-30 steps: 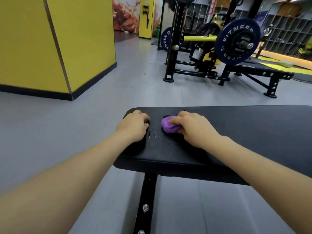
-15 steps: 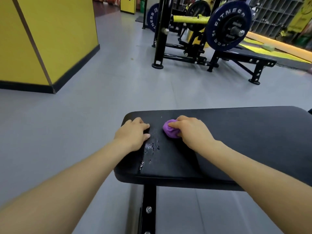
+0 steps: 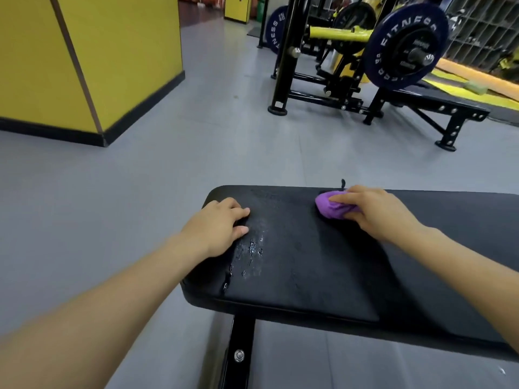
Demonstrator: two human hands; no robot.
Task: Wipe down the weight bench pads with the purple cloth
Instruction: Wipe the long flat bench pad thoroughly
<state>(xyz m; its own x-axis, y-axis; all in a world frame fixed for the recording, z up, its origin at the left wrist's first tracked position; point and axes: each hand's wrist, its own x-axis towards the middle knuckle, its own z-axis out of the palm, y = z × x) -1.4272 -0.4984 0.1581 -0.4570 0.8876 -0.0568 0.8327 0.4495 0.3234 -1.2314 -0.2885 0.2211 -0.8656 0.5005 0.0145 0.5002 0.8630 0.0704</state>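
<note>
A black bench pad (image 3: 309, 276) stretches from the centre to the right edge, with cracked, worn patches near its left end. My right hand (image 3: 373, 211) grips a bunched purple cloth (image 3: 328, 209) and presses it on the pad close to the far edge. My left hand (image 3: 219, 226) rests flat on the pad's left end, fingers spread and relaxed. Most of the cloth is hidden under my right fingers.
The bench's black steel leg (image 3: 238, 352) drops below the pad. Grey floor (image 3: 168, 164) surrounds it. A yellow wall corner (image 3: 98, 66) stands at the far left. A rack with a loaded barbell plate (image 3: 407, 46) and another bench (image 3: 438, 108) stand at the back right.
My right hand has slid the cloth to the right and toward the pad's far edge, away from my left hand. The left hand stays in place. The camera has tilted down slightly.
</note>
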